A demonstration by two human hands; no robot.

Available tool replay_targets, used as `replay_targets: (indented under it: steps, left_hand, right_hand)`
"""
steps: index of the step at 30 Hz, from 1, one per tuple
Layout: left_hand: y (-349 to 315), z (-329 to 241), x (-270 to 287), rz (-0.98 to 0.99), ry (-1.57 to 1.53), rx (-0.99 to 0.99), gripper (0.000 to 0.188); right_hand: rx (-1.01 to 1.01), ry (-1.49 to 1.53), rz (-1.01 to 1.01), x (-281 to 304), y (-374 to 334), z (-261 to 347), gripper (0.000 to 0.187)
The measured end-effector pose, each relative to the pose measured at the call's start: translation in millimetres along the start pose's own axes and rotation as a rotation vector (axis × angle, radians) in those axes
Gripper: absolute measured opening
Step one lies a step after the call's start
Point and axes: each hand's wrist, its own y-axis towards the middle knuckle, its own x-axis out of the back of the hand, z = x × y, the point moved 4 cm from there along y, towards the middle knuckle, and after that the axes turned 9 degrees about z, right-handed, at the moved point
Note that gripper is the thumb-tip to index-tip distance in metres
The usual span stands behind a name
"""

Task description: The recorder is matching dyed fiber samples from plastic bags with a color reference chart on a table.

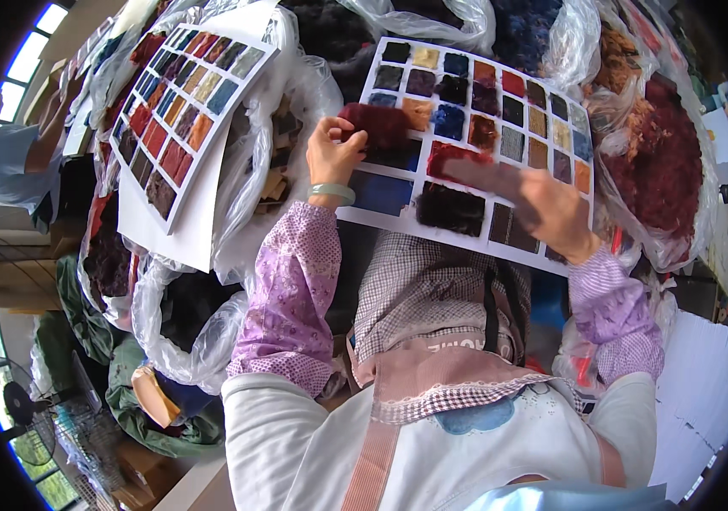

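Observation:
A white sample board with rows of fuzzy fibre swatches in many colours lies tilted across my lap. My left hand, with a pale bangle at the wrist, pinches a dark red tuft of fibre over the board's left side. My right hand is closed on a long greyish-brown flat piece, smeared by motion, so I cannot tell its kind. Its far end passes over a bright red swatch. Below that sits a black fuzzy swatch, and left of it a blue one.
A second swatch board stands slanted at the left. Clear plastic bags of fibre surround me, one holding dark red fibre at right. Another person's arm shows at far left. A fan is at lower left.

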Motion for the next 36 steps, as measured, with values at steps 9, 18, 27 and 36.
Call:
replay_targets:
  steps: [9, 18, 27, 36]
  left_hand:
    - [4.9, -2.3, 4.8, 0.156, 0.398, -0.154, 0.034]
    - [3.5, -15.6, 3.0, 0.133, 1.016, -0.660, 0.041]
    - [-3.1, 0.4, -7.6, 0.384, 0.925, -0.663, 0.048]
    - [-55.3, 13.3, -6.7, 0.472, 0.874, -0.549, 0.082]
  right_hand:
    - [0.468, -0.114, 0.017, -92.2, 45.0, 21.0, 0.014]
    - [0.373, -0.067, 0.246, -112.0, 66.1, 39.0, 0.010]
    - [0.140, 0.226, 0.328, -121.1, 58.8, 25.1, 0.015]
    - [-0.134, 0.140, 0.370, -131.5, 55.5, -0.6, 0.054]
